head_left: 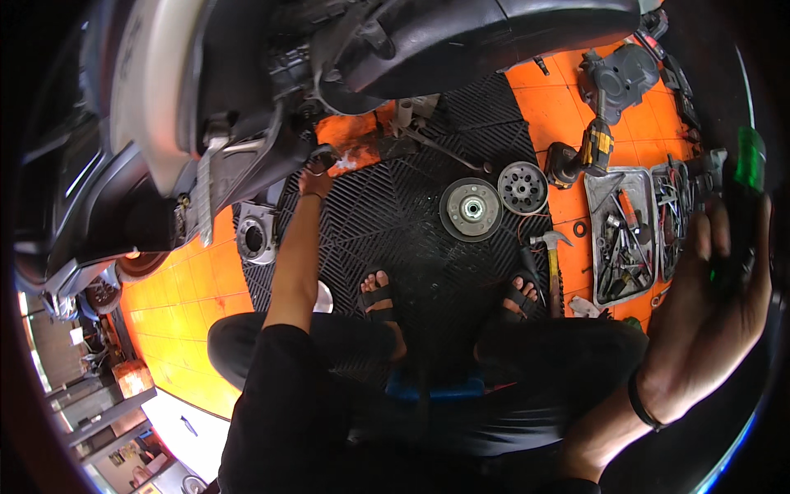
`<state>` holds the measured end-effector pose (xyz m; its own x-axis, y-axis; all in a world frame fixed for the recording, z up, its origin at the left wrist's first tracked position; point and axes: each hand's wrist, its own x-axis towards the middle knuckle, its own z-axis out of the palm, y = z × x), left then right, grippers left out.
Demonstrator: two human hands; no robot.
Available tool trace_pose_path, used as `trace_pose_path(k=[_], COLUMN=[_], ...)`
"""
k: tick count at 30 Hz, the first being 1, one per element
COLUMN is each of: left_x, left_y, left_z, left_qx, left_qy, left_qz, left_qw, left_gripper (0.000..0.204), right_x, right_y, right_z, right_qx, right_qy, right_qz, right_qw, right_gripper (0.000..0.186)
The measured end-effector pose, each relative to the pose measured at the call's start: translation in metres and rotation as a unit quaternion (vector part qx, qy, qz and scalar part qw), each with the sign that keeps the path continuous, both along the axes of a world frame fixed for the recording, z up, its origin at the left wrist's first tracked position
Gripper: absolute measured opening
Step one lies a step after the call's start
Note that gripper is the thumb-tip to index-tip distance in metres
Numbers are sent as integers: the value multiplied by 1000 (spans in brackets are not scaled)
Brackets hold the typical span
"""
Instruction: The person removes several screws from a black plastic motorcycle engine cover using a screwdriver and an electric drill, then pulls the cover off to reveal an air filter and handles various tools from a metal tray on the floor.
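Low beside the scooter's [428,49] underside, my left hand [314,179] reaches forward with its fingers closed round a small dark, rounded metal part [325,155]; its kind is hard to make out. Raised at the far right is my right hand [699,288], its fingers round the dark lower part of a screwdriver [749,160] with a green and black handle and a thin bright shaft pointing up. Shadow hides much of that grip. On the black mat between the hands lie a round metal clutch assembly [472,209] and a perforated clutch bell [522,188].
A metal tray [629,292] of hand tools lies at the right, beside a hammer [553,255] and a cordless impact driver [580,156]. An engine cover [617,78] is farther back. A metal housing [257,234] sits at the left. My sandalled feet rest on the ribbed mat [362,222].
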<state>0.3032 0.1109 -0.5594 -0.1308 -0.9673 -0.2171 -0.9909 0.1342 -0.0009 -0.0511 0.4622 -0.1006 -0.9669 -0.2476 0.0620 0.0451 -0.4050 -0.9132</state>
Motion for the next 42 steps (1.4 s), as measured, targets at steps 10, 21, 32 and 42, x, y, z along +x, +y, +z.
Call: trace_pose_path(k=[10,21,32,42], left_x=[7,39,51,57], left_y=[-80,-83,-74,-96], left_z=[-32,-23,-46,-150], left_qx=[49,89,53,-16], left_qy=[87,266,184,28], left_qz=[-87,-206,-183,-245], left_qw=[991,938,964,969], left_gripper=[22,15,41,30], right_x=[8,-5,-5,-29], right_y=[-24,-15,-12,4], right_z=[-15,-25,-31,-25], right_qx=[113,118,97,-88], right_qy=[-33,-26,-25,-94], right_qz=[-97,-99,-94,64], right_qw=[988,988,990,990], right_gripper=[48,46,45,44])
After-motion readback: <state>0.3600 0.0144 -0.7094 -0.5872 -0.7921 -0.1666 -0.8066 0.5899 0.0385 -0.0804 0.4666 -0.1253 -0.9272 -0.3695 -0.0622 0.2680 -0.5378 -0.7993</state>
